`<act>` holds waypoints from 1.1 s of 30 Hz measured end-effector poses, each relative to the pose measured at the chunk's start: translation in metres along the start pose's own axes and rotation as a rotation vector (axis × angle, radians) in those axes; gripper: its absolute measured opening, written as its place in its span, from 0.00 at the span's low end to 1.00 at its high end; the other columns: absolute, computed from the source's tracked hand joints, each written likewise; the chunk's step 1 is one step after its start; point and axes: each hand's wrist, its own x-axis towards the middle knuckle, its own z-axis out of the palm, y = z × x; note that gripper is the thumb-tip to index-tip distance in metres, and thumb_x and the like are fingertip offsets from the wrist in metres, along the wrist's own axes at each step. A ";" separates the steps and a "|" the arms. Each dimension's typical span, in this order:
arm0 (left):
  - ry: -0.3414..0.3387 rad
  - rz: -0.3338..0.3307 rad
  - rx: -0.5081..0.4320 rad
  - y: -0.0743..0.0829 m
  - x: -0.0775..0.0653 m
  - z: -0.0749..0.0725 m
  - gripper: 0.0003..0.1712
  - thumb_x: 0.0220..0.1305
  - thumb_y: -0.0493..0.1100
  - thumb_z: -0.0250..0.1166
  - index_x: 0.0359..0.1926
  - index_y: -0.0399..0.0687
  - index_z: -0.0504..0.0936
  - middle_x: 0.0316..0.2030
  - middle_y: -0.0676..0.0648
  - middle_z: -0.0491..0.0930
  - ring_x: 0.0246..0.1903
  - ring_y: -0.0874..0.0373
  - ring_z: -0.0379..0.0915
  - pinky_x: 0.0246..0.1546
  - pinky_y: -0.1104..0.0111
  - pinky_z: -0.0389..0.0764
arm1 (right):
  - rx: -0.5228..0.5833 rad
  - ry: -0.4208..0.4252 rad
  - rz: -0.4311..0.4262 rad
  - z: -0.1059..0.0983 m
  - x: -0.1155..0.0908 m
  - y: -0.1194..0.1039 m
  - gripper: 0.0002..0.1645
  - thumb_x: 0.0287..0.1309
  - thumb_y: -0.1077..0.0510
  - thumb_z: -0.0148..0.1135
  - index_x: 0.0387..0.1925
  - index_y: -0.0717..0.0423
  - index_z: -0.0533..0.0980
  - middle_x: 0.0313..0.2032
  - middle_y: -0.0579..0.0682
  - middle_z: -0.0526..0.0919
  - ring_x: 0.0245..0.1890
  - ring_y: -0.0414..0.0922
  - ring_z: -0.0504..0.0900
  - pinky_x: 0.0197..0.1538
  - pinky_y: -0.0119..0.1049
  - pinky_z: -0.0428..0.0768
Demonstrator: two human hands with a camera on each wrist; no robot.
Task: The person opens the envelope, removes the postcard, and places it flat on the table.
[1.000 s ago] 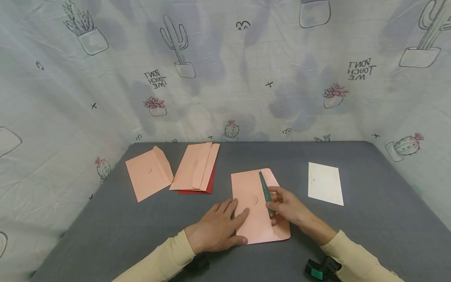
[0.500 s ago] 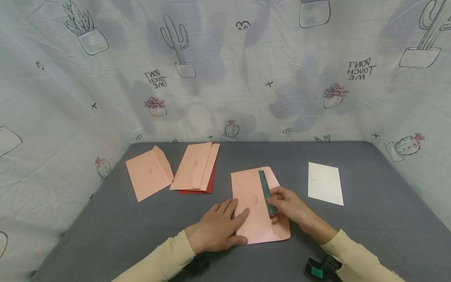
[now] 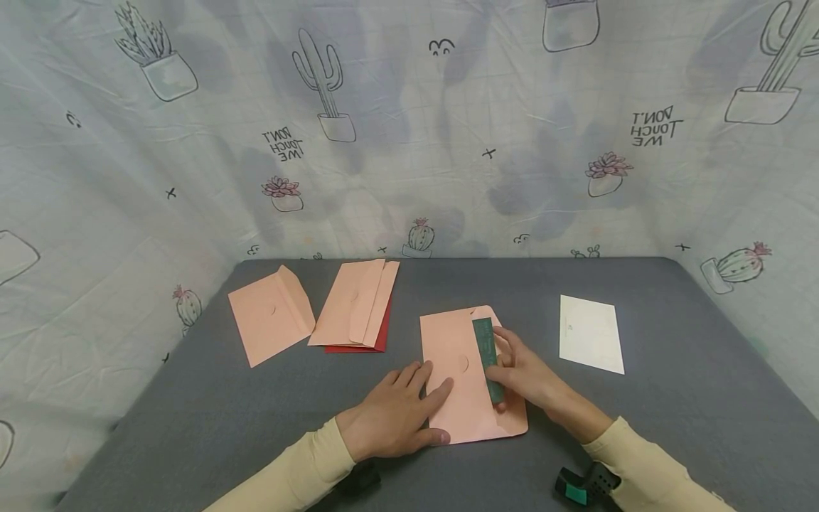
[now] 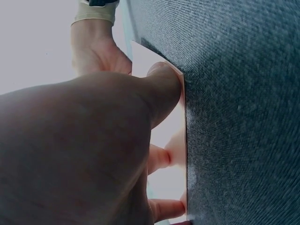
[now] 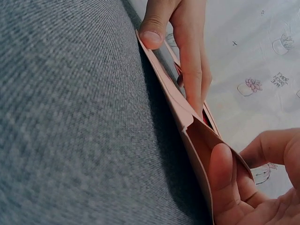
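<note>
A pink envelope [image 3: 448, 341] lies on the grey table with its flap side to the right. My left hand [image 3: 397, 412] rests on its left part with fingers spread, the thumb near the bottom edge. At the envelope's mouth, my right hand [image 3: 521, 370] pinches a dark green card [image 3: 488, 352], thumb in front and fingers behind. Its left side meets the mouth; how far it reaches inside is hidden. In the right wrist view, the right fingertips [image 5: 221, 168] sit within the gaping mouth of the envelope [image 5: 183, 112].
At the back left lie an open pink envelope [image 3: 269, 316] and a pile of pink envelopes [image 3: 352, 302] with a red piece [image 3: 384, 334] beneath. A white card [image 3: 590, 334] lies on the right. A printed curtain [image 3: 409, 128] hangs behind the table.
The right hand has turned the green card, so more of its face shows and its top end sits lower. The left hand has stayed in place on the envelope.
</note>
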 end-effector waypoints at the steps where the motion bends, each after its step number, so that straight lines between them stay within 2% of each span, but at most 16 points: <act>1: -0.001 0.000 -0.003 0.000 0.000 0.000 0.44 0.69 0.71 0.53 0.79 0.62 0.57 0.77 0.40 0.58 0.76 0.43 0.57 0.71 0.49 0.66 | 0.004 -0.008 0.002 0.000 0.000 0.000 0.55 0.63 0.62 0.60 0.79 0.57 0.37 0.29 0.52 0.82 0.17 0.47 0.82 0.48 0.35 0.77; 3: -0.003 0.001 -0.008 0.000 0.000 0.000 0.44 0.69 0.71 0.53 0.79 0.62 0.56 0.77 0.40 0.58 0.76 0.43 0.56 0.71 0.48 0.65 | 0.007 -0.015 0.013 0.000 0.000 0.000 0.57 0.61 0.62 0.59 0.79 0.57 0.34 0.31 0.56 0.85 0.17 0.50 0.83 0.46 0.37 0.80; 5: -0.004 0.001 -0.012 0.000 0.000 0.000 0.44 0.69 0.71 0.53 0.79 0.62 0.56 0.77 0.40 0.58 0.76 0.43 0.56 0.71 0.48 0.65 | -0.018 0.009 0.028 0.000 0.000 0.000 0.55 0.61 0.61 0.60 0.79 0.58 0.38 0.38 0.57 0.87 0.27 0.49 0.85 0.52 0.43 0.79; 7: -0.005 0.002 -0.015 0.000 0.000 0.000 0.44 0.69 0.71 0.54 0.79 0.62 0.56 0.77 0.40 0.58 0.76 0.43 0.56 0.71 0.48 0.65 | -0.038 0.028 0.043 0.001 -0.001 0.001 0.49 0.63 0.59 0.60 0.78 0.59 0.45 0.43 0.57 0.87 0.33 0.50 0.86 0.57 0.49 0.78; 10: 0.002 0.003 -0.016 0.000 0.000 -0.001 0.44 0.69 0.71 0.54 0.79 0.62 0.57 0.77 0.40 0.58 0.76 0.43 0.57 0.71 0.48 0.66 | -0.042 0.038 0.044 0.001 -0.001 0.001 0.36 0.66 0.58 0.59 0.72 0.62 0.60 0.47 0.55 0.86 0.34 0.48 0.85 0.58 0.48 0.79; 13: 0.014 0.008 -0.010 0.000 -0.001 -0.001 0.43 0.69 0.71 0.54 0.79 0.61 0.58 0.76 0.39 0.59 0.75 0.43 0.57 0.71 0.48 0.66 | 0.001 0.008 0.035 0.000 -0.002 0.001 0.26 0.68 0.60 0.57 0.64 0.65 0.67 0.41 0.57 0.85 0.22 0.50 0.85 0.44 0.42 0.85; 15: 0.023 0.013 -0.005 0.000 -0.001 -0.001 0.43 0.70 0.71 0.54 0.79 0.60 0.58 0.76 0.39 0.59 0.75 0.43 0.58 0.70 0.49 0.67 | 0.000 0.012 0.025 0.001 -0.002 0.000 0.23 0.66 0.61 0.58 0.59 0.67 0.69 0.39 0.56 0.83 0.25 0.47 0.84 0.39 0.40 0.85; 20: 0.032 0.015 0.000 0.000 -0.002 -0.001 0.43 0.70 0.70 0.54 0.78 0.60 0.59 0.76 0.39 0.60 0.75 0.42 0.59 0.70 0.49 0.68 | -0.051 0.037 0.018 0.001 -0.002 -0.001 0.21 0.66 0.58 0.60 0.54 0.67 0.71 0.35 0.53 0.83 0.32 0.44 0.82 0.38 0.39 0.83; 27: 0.022 0.009 -0.002 0.000 -0.001 0.000 0.43 0.69 0.71 0.54 0.78 0.61 0.59 0.76 0.39 0.60 0.75 0.43 0.58 0.70 0.48 0.68 | -0.024 0.020 0.011 -0.002 -0.002 0.001 0.18 0.70 0.53 0.61 0.49 0.66 0.74 0.23 0.48 0.82 0.23 0.44 0.83 0.32 0.38 0.84; 33: 0.012 0.001 0.000 0.000 0.000 0.001 0.44 0.69 0.71 0.55 0.79 0.62 0.58 0.76 0.40 0.59 0.75 0.44 0.58 0.70 0.49 0.67 | -0.039 0.014 0.008 -0.002 -0.002 0.000 0.24 0.67 0.57 0.62 0.58 0.68 0.71 0.23 0.48 0.83 0.19 0.42 0.81 0.28 0.36 0.82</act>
